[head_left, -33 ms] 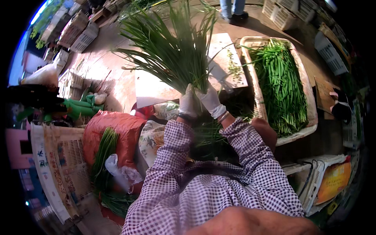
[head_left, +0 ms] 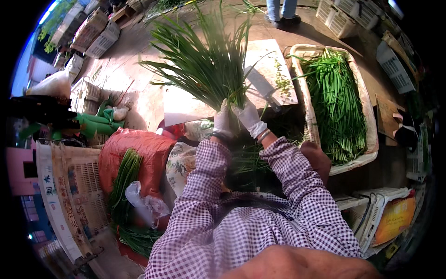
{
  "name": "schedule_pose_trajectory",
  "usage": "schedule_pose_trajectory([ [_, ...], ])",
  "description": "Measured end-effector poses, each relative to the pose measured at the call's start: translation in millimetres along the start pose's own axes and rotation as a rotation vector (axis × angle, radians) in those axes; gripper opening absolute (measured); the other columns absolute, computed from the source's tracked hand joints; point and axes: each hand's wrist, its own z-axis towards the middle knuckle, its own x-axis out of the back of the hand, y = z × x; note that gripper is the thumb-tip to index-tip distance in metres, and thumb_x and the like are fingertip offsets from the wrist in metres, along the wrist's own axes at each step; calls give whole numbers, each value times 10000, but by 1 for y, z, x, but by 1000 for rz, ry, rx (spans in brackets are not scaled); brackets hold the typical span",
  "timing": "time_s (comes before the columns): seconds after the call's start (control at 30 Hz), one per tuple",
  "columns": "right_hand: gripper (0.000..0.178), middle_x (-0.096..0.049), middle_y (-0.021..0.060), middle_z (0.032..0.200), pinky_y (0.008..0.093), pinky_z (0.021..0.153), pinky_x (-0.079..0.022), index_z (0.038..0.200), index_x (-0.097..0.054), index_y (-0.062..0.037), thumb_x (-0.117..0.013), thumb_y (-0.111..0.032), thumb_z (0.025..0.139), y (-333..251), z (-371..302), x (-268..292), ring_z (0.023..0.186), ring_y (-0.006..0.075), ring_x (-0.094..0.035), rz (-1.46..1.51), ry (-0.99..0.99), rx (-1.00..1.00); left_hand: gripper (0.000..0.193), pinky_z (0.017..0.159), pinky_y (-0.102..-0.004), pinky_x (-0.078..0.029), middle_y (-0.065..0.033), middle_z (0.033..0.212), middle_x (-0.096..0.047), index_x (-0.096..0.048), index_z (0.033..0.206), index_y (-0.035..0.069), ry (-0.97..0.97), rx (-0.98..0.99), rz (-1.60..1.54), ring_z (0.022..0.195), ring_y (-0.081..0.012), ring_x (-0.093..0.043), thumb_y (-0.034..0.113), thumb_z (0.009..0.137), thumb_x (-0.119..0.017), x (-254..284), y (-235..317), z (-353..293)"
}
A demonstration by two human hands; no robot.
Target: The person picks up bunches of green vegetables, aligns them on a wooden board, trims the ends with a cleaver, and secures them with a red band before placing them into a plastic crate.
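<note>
Both my hands wear white gloves and sit close together in the middle. My left hand is closed round the base of a large bunch of garlic chives. Beside it, my right hand grips stems at the right side of the same bunch. The long green leaves fan up and away over a white board. On the board, right of the bunch, lies a cleaver with its dark handle toward me. Small yellowish leaf scraps lie near the board's right edge. The stem ends are partly hidden by my gloves.
At right stands a pale crate full of green stalks. A red sack with chives and a clear plastic bag is at left, beside a white crate. A person's legs stand at the far side.
The view has shifted slightly. The bunch's leaves have swung a little, and more of the cleaver shows beside them. Both hands keep their hold.
</note>
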Motion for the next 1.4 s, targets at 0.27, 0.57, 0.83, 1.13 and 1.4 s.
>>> schedule_pose_trajectory([
  [0.27, 711, -607, 292, 1107, 428, 917, -454, 1172, -569, 55, -582, -550, 799, 104, 51, -26, 1064, 407, -577, -620, -262, -417, 565, 674, -345, -503, -92, 994, -632, -582, 1160, -18, 382, 106, 583, 839, -190, -594, 462, 867, -629, 83, 22, 52],
  [0.57, 733, -644, 230, 1108, 384, 867, -495, 1107, -632, 35, -751, -541, 670, 44, 72, -60, 1015, 309, -639, -945, -211, -424, 619, 781, -388, -473, -119, 1203, -555, -486, 1278, -21, 364, 9, 241, 996, -221, -539, 397, 845, -634, 135, 0, 72],
  [0.83, 507, -679, 177, 1008, 358, 811, -488, 1048, -647, 50, -743, -349, 750, 119, 110, -21, 912, 285, -643, -452, -490, -509, 365, 650, -364, -556, -99, 937, -629, -557, 1138, 27, 368, -42, 282, 753, -221, -639, 259, 868, -637, 151, -13, 88],
  [1.13, 440, -683, 93, 973, 311, 817, -452, 1084, -651, 1, -641, -374, 854, 110, 103, -4, 903, 183, -605, -215, -510, -498, 804, 913, -327, -439, -191, 1136, -597, -455, 1218, -150, 560, -248, 580, 1005, -245, -584, 275, 660, -850, 121, -13, 71],
  [1.4, 423, -678, 157, 913, 353, 760, -492, 1029, -645, 31, -699, -302, 774, 91, 89, -26, 860, 250, -635, -354, -462, -414, 1248, 1096, -432, -295, -274, 1427, -246, -238, 1422, -9, 851, -184, 800, 1328, -386, -286, 374, 453, -925, 53, -6, 36],
])
